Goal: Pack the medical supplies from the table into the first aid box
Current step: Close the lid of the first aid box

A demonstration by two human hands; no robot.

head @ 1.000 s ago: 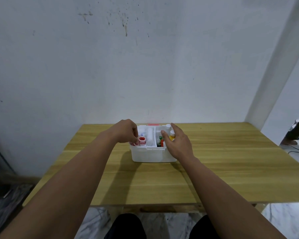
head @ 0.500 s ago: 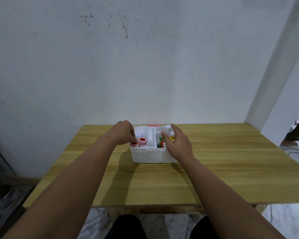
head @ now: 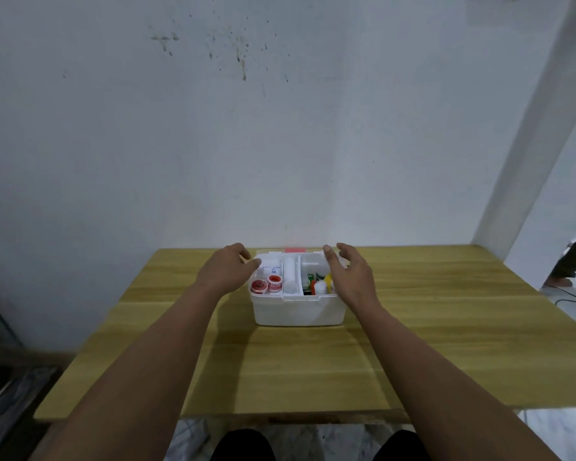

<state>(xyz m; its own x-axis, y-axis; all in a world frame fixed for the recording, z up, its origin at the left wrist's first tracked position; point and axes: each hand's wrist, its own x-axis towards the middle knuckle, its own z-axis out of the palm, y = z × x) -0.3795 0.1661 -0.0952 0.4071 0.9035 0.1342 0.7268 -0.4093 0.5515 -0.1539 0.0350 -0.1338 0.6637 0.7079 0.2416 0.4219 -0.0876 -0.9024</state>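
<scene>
**K:** White plastic first aid box sits mid-counter, lid off or folded back, can't tell which. A red strip shows at the rear rim. Supplies are inside: two red tape rolls front-left, a white packet behind them, a white roll in the centre channel, and small green, yellow and white items in the right bay, too small to identify.

**R:** Hands?

**K:** Left hand hovers at the box's left rear corner with fingers loosely curled, holding nothing. Right hand is spread wide over the right edge, also holding nothing. Whether either one touches the rim, I can't tell.

**R:** Anything loose on the counter?

**K:** None that I can see. My read is that packing is basically done and closing comes next.

**R:** Handling?

**K:** Thin moulded plastic, so probably light even when loaded. The walls look stiff enough, though they'd likely flex if squeezed mid-span. Smooth sides could be slippery. I'd take it at the two short ends under the rim, or at the corners, where it's stiffest. The contents are loose, so keep it level or the tape rolls will shift.

**R:** Risks?

**K:** Tall items in the right bay may foul a lid. Press them down first.
</scene>
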